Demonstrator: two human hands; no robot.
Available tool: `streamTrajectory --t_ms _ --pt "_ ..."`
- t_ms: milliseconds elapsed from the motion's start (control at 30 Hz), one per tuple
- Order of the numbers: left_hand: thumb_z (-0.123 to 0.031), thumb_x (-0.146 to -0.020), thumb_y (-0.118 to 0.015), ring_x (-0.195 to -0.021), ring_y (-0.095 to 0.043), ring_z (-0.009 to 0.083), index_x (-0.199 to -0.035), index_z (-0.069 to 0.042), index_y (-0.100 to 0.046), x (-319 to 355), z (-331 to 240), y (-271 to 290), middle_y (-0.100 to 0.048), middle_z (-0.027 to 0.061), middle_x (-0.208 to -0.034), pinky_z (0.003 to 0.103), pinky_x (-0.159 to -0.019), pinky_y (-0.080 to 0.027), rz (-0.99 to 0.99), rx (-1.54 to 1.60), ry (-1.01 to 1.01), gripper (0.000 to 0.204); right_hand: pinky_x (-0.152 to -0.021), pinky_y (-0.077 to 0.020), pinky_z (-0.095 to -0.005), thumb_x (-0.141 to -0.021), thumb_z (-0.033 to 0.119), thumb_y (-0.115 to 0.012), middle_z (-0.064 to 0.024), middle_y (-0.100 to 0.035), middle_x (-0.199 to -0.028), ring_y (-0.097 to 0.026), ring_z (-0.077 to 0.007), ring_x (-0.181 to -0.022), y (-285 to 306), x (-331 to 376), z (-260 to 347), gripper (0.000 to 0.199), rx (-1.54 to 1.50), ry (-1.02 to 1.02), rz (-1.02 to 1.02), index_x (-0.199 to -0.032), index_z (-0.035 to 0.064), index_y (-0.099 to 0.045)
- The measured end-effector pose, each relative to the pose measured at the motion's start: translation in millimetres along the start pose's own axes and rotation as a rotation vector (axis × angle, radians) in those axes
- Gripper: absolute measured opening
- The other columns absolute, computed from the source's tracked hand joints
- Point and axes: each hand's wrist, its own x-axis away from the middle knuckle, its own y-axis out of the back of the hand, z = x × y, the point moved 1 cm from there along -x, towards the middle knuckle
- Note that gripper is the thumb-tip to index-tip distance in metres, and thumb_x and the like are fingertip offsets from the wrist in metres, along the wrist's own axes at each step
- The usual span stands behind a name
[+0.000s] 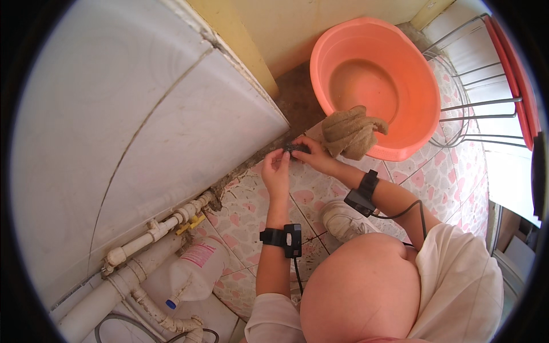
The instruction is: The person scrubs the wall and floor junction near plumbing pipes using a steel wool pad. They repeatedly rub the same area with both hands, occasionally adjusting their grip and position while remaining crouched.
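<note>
Low by the wall's bottom edge, my left hand [275,167] and my right hand [314,154] meet at a small dark, rough clump [296,148]. Fingers of both hands pinch it. Its kind is too small to make out. Right of my right hand, a brown cloth [353,136] hangs bunched over the rim of an orange plastic basin [416,150]. A little murky liquid lies in the basin's bottom. Black strapped devices with cables sit on both of my wrists.
White pipes [143,243] with a yellow valve handle [191,224] run along the tiled wall [143,114]. Beside them lies a clear plastic jug [197,268] with a blue cap. A metal-wire rack [480,108] stands right. My shoe [343,222] rests on the pink-patterned floor tiles.
</note>
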Motion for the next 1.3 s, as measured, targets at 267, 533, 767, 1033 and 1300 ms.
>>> streamTrajectory --t_ms 267,533,767,1033,1300 --pt "-0.01 -0.085 -0.07 -0.089 -0.06 0.0119 -0.125 -0.001 -0.054 4.5 -1.5 -6.6 -0.056 0.0106 -0.117 0.026 -0.077 -0.05 0.1 -0.024 -0.053 0.044 -0.051 -0.0419 -0.0238 -0.094 0.023 -0.058 -0.002 -0.055 -0.084 -0.051 -0.0093 -0.062 -4.5 7.2 1.3 0.022 -0.141 -0.084 -0.147 -0.108 0.008 -0.05" --pt "-0.001 -0.081 -0.068 -0.089 -0.06 0.0144 -0.129 -0.009 -0.053 9.8 -24.3 -8.3 -0.054 0.0094 -0.121 0.027 -0.075 -0.051 0.234 -0.277 -0.281 0.051 -0.042 -0.0342 -0.0227 -0.093 0.022 -0.057 -0.0017 -0.054 -0.075 -0.047 -0.0083 -0.051 3.4 -2.5 4.5 0.017 -0.296 -0.193 -0.255 -0.104 0.0098 -0.052" --pt "-0.004 -0.081 -0.069 -0.081 -0.061 0.0152 -0.113 -0.005 -0.057 9.5 -31.0 -6.2 -0.062 0.0091 -0.101 0.027 -0.07 -0.049 0.15 -0.414 -0.388 0.034 -0.044 -0.0371 -0.0225 -0.093 0.021 -0.059 -0.0017 -0.057 -0.074 -0.049 -0.0084 -0.052 3.6 2.1 10.5 0.017 -0.18 -0.179 -0.001 -0.101 0.0061 -0.056" --pt "-0.008 -0.077 -0.071 -0.084 -0.062 0.0262 -0.097 -0.001 -0.057 9.7 -25.1 -3.7 -0.061 0.0144 -0.095 0.035 -0.071 -0.049 -0.121 -0.406 -0.211 0.024 -0.074 -0.049 -0.0266 -0.095 0.022 -0.055 -0.0069 -0.06 -0.103 -0.058 -0.0125 -0.091 -21.2 18.6 18.6 0.039 -0.128 -0.006 -0.049 -0.127 0.0021 -0.046" --pt "-0.005 -0.077 -0.072 -0.075 -0.059 0.0197 -0.098 -0.001 -0.06 22.4 -34.9 -16.6 -0.06 0.0108 -0.091 0.032 -0.068 -0.048 -0.184 -0.456 -0.499 0.025 -0.092 -0.0437 -0.0306 -0.091 0.03 -0.062 -0.0136 -0.052 -0.122 -0.052 -0.0176 -0.108 -41.7 21.8 18.5 0.069 -0.089 0.01 -0.049 -0.139 -0.0055 -0.027"
